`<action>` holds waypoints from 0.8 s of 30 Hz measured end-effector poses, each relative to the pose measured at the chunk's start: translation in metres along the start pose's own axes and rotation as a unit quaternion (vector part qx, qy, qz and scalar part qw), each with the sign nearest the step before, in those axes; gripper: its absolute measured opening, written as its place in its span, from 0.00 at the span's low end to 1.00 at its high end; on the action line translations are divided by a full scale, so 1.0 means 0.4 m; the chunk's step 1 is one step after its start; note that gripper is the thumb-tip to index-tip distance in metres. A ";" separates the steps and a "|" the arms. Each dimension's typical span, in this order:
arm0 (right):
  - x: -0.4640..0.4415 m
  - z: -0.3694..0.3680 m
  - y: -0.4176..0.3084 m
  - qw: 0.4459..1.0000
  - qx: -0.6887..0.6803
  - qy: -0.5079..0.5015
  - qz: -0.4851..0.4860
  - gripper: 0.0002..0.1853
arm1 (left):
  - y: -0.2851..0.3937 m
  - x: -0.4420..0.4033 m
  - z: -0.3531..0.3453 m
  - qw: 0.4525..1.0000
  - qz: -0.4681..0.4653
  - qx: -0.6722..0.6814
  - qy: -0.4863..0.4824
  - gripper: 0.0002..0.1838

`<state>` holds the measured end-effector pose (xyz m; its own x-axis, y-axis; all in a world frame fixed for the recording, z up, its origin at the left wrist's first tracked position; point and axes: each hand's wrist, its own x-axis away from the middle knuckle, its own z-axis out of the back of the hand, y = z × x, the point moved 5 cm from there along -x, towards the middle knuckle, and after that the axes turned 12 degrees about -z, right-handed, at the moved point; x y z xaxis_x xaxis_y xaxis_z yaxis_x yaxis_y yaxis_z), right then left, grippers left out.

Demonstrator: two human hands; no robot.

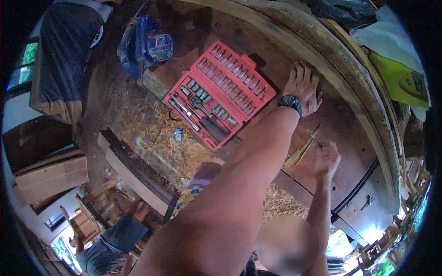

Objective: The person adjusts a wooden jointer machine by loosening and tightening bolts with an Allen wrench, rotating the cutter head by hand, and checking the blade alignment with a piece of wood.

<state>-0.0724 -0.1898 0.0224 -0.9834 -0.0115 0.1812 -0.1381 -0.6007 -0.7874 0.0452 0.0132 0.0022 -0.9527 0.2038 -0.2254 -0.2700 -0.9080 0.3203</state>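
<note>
My left hand (301, 87), with a dark watch on the wrist, lies palm down on the brown wooden surface (271, 27). Its fingers are bent a little and slightly apart, and nothing shows in them. Just to its left is an open red socket set case (246, 62), which it does not touch. Rows of metal sockets and bits fill the upper half. In the lower half lie a ratchet (195, 101), a dark-handled driver (214, 129) and metal extension bars (184, 106). I do not see my right hand.
Another person's closed hand (328, 158) rests beside thin wood strips (304, 149). A blue power tool (145, 46) stands left of the case. Wood shavings (175, 149) cover the ground. A curved timber edge (354, 50) borders the right. A second person (115, 239) is at bottom left.
</note>
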 end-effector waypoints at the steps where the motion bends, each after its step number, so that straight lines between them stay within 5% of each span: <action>1: 0.008 -0.040 -0.045 0.998 0.059 0.008 0.028 0.12 | 0.001 0.001 0.002 1.000 0.001 -0.009 0.004 0.34; 8: 0.071 -0.157 -0.234 0.938 0.255 0.110 0.206 0.13 | -0.008 0.010 0.015 1.000 -0.014 0.001 0.004 0.34; 15: 0.282 -0.451 -0.458 0.954 0.223 -0.094 0.176 0.15 | -0.008 0.012 -0.003 0.998 -0.023 -0.029 -0.043 0.32; 24: 0.247 -0.584 -0.465 0.956 0.243 -0.050 0.157 0.16 | -0.001 -0.013 -0.018 0.988 -0.040 -0.054 -0.140 0.34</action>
<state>-0.1716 0.1073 0.0490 -0.9479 -0.3137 0.0565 0.2562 -0.8552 -0.4505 0.0511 0.0098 -0.0035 -0.9343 0.3558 0.0222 -0.3436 -0.9155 0.2094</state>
